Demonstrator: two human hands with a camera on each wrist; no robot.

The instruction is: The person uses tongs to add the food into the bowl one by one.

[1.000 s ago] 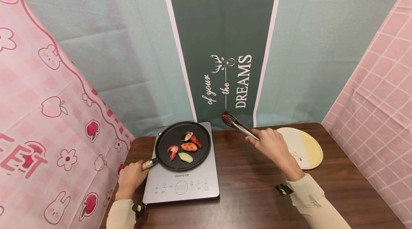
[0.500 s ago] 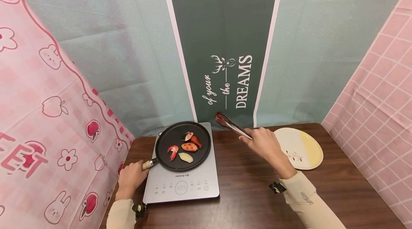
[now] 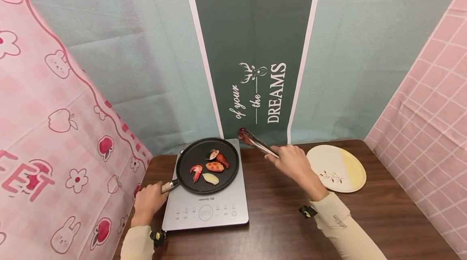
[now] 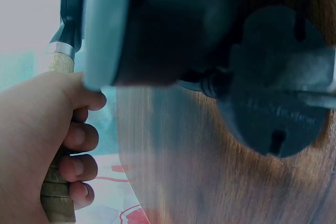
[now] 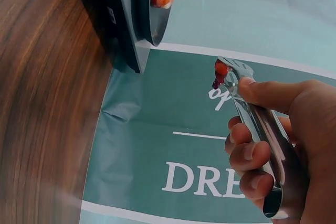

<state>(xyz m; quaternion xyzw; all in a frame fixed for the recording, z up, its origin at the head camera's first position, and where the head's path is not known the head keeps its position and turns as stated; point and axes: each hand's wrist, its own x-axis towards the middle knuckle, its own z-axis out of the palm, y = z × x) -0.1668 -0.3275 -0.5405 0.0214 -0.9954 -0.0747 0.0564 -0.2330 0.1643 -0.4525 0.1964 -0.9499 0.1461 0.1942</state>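
In the head view my left hand grips the wooden handle of a round black frying pan on a silver induction cooker. The pan bears a shrimp, a pale yellow slice, a browned chicken wing, a drumstick and a shellfish piece. Right of the pan, my right hand holds metal tongs, raised above the table. A small dark red piece, kind unclear, is pinched in the tongs' tips.
A white and yellow oval plate lies on the brown wooden table, right of my right hand. A green cloth hangs behind the table. Pink curtains stand left and right.
My right hand has moved left with the tongs and the red piece, closer to the pan; more of the plate shows. The left hand and pan stay put.
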